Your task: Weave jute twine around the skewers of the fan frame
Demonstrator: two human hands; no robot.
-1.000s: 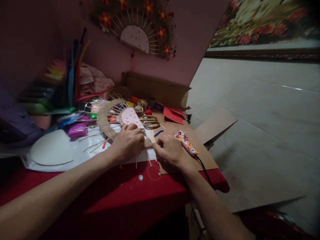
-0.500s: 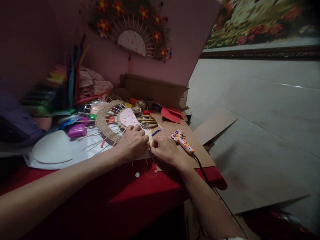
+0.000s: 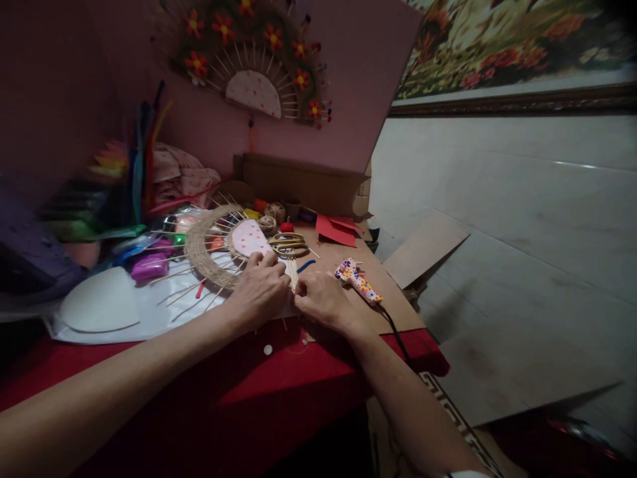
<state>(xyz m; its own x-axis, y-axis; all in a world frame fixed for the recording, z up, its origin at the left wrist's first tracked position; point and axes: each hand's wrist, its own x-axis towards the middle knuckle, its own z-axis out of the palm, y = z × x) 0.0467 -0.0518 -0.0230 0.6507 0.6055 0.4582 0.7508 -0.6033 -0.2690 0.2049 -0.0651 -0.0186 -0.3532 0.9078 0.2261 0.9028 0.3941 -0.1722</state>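
On the table lies a half-round fan frame of thin wooden sticks, with a twine-wrapped band (image 3: 196,249) and a pink dotted cloth centre (image 3: 249,239). My left hand (image 3: 263,285) rests at its right lower edge, fingers curled and closed; what they grip is hidden under the palm. Close beside it, my right hand (image 3: 322,299) is closed in a pinch at the lower ends of a small bundle of pale wooden sticks (image 3: 292,267). Gold-handled scissors (image 3: 288,244) lie just beyond the bundle. A blue strip (image 3: 306,265) is near my right knuckles.
A flower-patterned glue gun (image 3: 359,281) with a black cord lies to the right on cardboard (image 3: 393,315). Red paper (image 3: 338,230), twine balls (image 3: 273,214) and purple packets (image 3: 150,265) stand farther back. A white half-round card (image 3: 99,302) lies left. A finished fan (image 3: 253,93) hangs behind.
The whole view has shifted slightly, so things appear a little farther left. Both hands stay close together at the stick bundle, with little visible movement.
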